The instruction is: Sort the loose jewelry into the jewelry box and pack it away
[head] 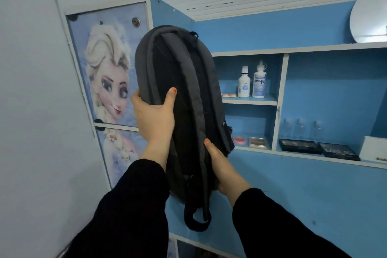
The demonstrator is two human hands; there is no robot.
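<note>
Both arms raised, holding dark backpack [184, 81] upright, straps facing camera, before blue shelf unit [314, 184]. Left hand [154, 119] grips its left edge; right hand [224, 172] clasps lower right side, fingers wrapped behind.

Mirror [368, 21] cut by right edge, white box [373, 148] likewise, fingers [136, 97] mostly hidden behind backpack [180, 73], clear bottles [301, 130] blurred

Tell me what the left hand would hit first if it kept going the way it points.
The backpack itself: the left hand grips its edge and points up along it. Past that, probably the blue cabinet side, though depth is unclear.
</note>
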